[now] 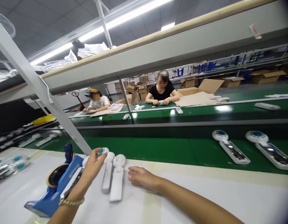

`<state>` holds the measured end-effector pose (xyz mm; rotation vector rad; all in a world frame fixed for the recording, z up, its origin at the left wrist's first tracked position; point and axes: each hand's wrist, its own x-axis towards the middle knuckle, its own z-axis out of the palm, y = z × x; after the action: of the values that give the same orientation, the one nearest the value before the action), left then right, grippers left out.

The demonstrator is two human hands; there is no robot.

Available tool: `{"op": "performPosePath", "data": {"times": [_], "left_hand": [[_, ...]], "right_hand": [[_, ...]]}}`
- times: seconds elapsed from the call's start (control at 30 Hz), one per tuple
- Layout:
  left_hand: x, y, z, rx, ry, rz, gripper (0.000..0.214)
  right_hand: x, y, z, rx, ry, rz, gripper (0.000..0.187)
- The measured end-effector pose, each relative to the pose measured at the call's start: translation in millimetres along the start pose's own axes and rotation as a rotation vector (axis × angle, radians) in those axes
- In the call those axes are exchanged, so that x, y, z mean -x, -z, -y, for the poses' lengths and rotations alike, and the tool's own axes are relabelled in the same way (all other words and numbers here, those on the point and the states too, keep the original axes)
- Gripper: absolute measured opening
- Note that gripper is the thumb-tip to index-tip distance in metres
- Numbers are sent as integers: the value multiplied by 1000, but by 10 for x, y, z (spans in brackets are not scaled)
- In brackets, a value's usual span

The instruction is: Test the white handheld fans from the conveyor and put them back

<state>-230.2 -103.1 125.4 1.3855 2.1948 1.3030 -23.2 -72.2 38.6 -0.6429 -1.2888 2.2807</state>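
Observation:
My left hand (94, 166) has its thumb and fingers closed about the round head of a white handheld device with a teal disc (103, 151). Beside it, two more white round-headed devices (117, 183) lie on the white-covered bench, handles towards me. My right hand (142, 178) rests just right of them, fingers loosely stretched and holding nothing. Under my left forearm, another white device (71, 183) lies partly hidden, against a blue tape dispenser (55, 189).
Beyond the bench runs a green conveyor (158, 149), with two opened devices (234, 152) at right. More devices (16, 163) lie at far left. A slanted metal post (57, 115) and an overhead beam (144, 53) cross the view. Two people sit opposite.

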Motion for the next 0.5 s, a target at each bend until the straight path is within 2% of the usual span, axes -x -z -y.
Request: {"op": "performPosePath", "data": {"times": [0.07, 0.13, 0.23, 0.3, 0.33, 0.4, 0.47, 0.5], "left_hand": [[86, -170, -133, -5, -49, 56, 46], [247, -498, -214, -42, -176, 146, 45], [574, -1064, -210, -179, -392, 313, 43], [754, -1323, -123, -380, -515, 376, 42], [803, -1388, -51, -486, -565, 360, 41], [801, -1384, 151, -655, -597, 228, 42], [684, -1236, 409, -756, -573, 76, 47], [604, -1129, 544, -782, -578, 53, 49]], "right_hand": [[73, 152, -45, 91, 63, -49, 48], [189, 403, -83, 188, 174, -102, 36], [483, 906, -64, 398, 382, -264, 21], [776, 1271, 4, 591, 509, -406, 18], [946, 1450, 46, 684, 563, -483, 19], [1312, 1786, 129, 820, 658, -665, 22], [1669, 2091, 204, 912, 726, -906, 27], [1831, 2234, 239, 957, 742, -1041, 28]]}}
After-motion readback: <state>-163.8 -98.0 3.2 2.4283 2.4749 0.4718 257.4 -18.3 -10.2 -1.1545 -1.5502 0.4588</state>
